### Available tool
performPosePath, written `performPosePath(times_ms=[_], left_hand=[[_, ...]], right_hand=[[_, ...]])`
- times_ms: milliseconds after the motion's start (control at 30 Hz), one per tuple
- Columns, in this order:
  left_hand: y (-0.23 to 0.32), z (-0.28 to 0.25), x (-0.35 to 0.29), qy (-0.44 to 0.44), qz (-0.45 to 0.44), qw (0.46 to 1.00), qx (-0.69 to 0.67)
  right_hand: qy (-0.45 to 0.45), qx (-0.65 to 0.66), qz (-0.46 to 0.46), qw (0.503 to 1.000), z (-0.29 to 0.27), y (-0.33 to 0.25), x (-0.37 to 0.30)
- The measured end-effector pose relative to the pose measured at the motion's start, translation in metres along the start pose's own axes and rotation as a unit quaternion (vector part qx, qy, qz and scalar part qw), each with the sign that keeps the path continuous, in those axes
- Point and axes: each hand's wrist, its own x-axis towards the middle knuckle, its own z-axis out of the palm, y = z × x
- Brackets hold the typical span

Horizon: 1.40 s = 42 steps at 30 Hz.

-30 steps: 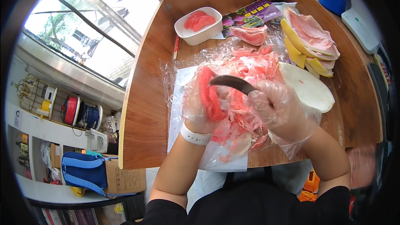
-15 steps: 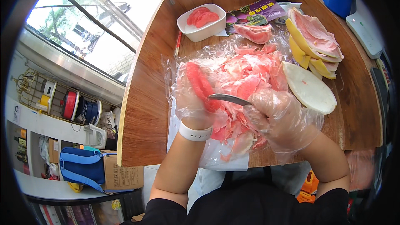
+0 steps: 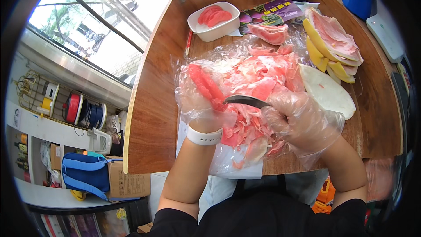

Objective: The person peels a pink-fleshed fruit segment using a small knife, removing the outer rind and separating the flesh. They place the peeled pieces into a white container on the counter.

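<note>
A peeled red pomelo segment (image 3: 205, 83) lies along my gloved left hand (image 3: 193, 101), whose fingers curl around it from below. My gloved right hand (image 3: 291, 116) grips a small curved metal blade (image 3: 246, 100); its handle is hidden in my fist. The blade's tip touches or nearly touches the segment's lower end. Beneath both hands is a heap of pink pomelo membrane scraps (image 3: 258, 79) on clear plastic film. An unpeeled pomelo segment (image 3: 269, 34) rests behind the heap. Peeled segments (image 3: 215, 16) sit in a white bowl (image 3: 213, 34) at the back left.
Yellow pomelo rinds (image 3: 333, 48) are stacked at the right, with a white pith-side rind piece (image 3: 331, 92) before them. A purple printed bag (image 3: 274, 11) lies at the back. Raised wooden walls (image 3: 151, 92) edge the table. A blue backpack (image 3: 85, 173) stands at lower left.
My right hand and the blade have shifted slightly right, the blade tilting a little. My left hand has moved slightly left with the segment.
</note>
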Motion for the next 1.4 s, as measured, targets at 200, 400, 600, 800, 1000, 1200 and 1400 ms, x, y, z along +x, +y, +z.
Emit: performPosePath(times_ms=[200, 400, 600, 800, 1000, 1200, 1400], left_hand=[[-0.005, -0.02, 0.01, -0.137, 0.258, 0.916, 0.276], [-0.011, -0.011, 0.0, -0.03, 0.004, 0.999, -0.015], [-0.021, -0.021, 0.0, -0.106, 0.185, 0.925, 0.316], [-0.023, 0.012, -0.016, -0.033, 0.028, 0.997, 0.057], [-0.012, 0.024, -0.015, -0.048, 0.082, 0.978, 0.186], [-0.023, 0.011, -0.014, -0.07, 0.069, 0.975, 0.2], [-0.02, 0.015, -0.015, -0.059, 0.28, 0.821, 0.494]], right_hand=[[0.02, 0.005, -0.015, 1.0, 0.008, 0.003, 0.001], [0.088, -0.066, -0.029, 0.993, 0.011, 0.005, 0.0], [0.086, 0.094, 0.056, 0.99, 0.015, -0.006, -0.001], [0.057, 0.055, -0.074, 0.994, 0.02, -0.003, 0.005], [0.113, -0.007, -0.113, 0.987, 0.031, 0.005, 0.005], [0.077, -0.006, -0.065, 0.995, 0.031, 0.005, 0.007], [0.076, -0.017, -0.056, 0.995, 0.032, 0.012, 0.007]])
